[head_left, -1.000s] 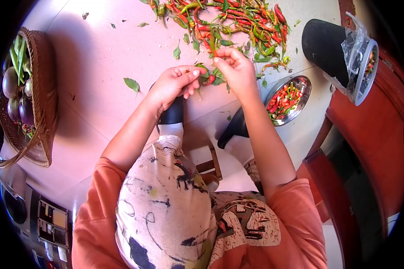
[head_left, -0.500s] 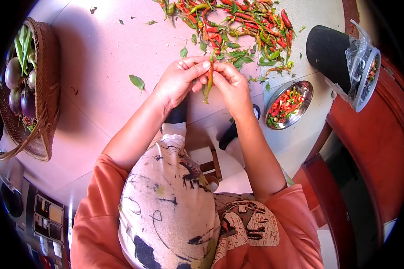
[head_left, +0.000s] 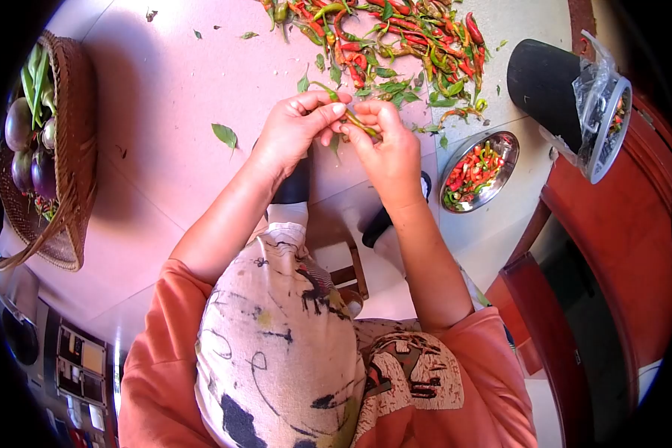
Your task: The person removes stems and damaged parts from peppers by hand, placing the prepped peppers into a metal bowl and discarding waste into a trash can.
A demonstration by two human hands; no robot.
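Between my two hands a chili pepper (head_left: 353, 119), green with a reddish-brown tint, is held slantwise, its thin curved stem pointing up and left. My left hand (head_left: 297, 133) pinches it near the stem end with thumb and fingers. The thumb and fingers of my right hand (head_left: 387, 153) close on the lower end, partly hiding it. Just beyond my hands lies a spread pile of red and green chili peppers (head_left: 403, 37) with loose green leaves. To the right of my right hand, a metal bowl (head_left: 509, 175) holds red and green chili pieces.
A woven basket (head_left: 84, 142) with eggplants (head_left: 20, 123) and long green pods stands at the left. On the right is a black bin (head_left: 541, 75) with a plastic liner, beside red wooden furniture (head_left: 612, 201). A single leaf (head_left: 225, 135) lies on the tiled floor (head_left: 164, 172).
The chili pepper has turned from nearly upright to a slant, stem end toward the left. My right hand has rotated slightly and its fingers now cover the pepper's lower end.
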